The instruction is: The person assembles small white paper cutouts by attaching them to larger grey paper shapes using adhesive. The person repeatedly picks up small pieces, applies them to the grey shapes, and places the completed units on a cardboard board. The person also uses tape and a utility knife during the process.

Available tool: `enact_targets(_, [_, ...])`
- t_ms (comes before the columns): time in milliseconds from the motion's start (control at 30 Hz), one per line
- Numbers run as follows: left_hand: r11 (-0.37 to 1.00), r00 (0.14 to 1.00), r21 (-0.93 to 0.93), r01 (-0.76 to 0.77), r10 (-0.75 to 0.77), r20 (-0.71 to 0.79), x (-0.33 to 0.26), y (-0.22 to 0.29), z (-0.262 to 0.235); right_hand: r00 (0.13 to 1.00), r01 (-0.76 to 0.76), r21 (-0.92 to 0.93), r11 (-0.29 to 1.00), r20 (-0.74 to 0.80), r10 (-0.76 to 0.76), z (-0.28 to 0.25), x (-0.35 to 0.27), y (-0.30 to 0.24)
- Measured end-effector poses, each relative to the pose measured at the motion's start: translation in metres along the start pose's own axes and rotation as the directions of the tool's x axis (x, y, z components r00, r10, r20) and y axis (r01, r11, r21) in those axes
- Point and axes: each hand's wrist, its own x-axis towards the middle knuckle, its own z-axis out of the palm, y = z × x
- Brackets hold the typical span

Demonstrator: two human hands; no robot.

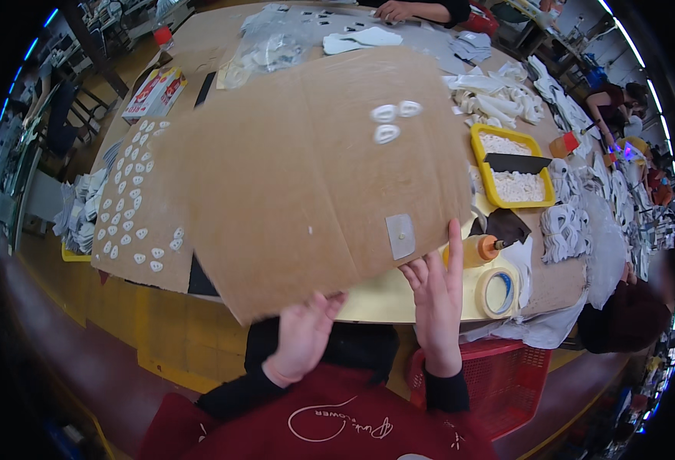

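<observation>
A large brown cardboard sheet [276, 176] is raised over the near part of the table, its lower left edge smeared by motion. My left hand [303, 337] grips its near edge, the fingertips partly hidden beneath it. At the near right corner my right hand [437, 299] holds the same sheet, one finger stretched up along its side. Three white ring-like oval pieces [386, 114] lie on the far right of the sheet. A small pale grey patch [400, 236] with a little blob sits on it close to my right hand.
Left, another cardboard sheet [126, 207] carries several white pieces. Right stand a yellow tray [477, 153] of small white parts, an orange-tinted bottle [479, 251] and a tape roll [497, 293]. A red basket [498, 383] is below the edge; a co-worker's hand [393, 11] is across the table.
</observation>
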Motion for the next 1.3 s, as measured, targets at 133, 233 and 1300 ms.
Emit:
enact_targets(133, [0.853, 0.968, 0.521, -0.032, -0.104, 0.230, -0.043, -0.023, -0.039, 0.990, 0.029, 0.101, 0.994, -0.142, -0.014, 0.015, 0.009, 0.016])
enact_targets(233, [0.714, 0.896, 0.700, 0.026, -0.327, 0.300, -0.048, -0.027, -0.078, 0.995, 0.029, 0.167, 0.986, -0.101, -0.012, 0.016, 0.015, 0.016])
enact_targets(1300, [0.786, 0.986, 0.603, -0.140, 0.167, 0.011, 0.056, 0.078, -0.049, 0.873, 0.487, -0.825, 0.285, 0.467, -0.142, 0.041, 0.027, 0.050])
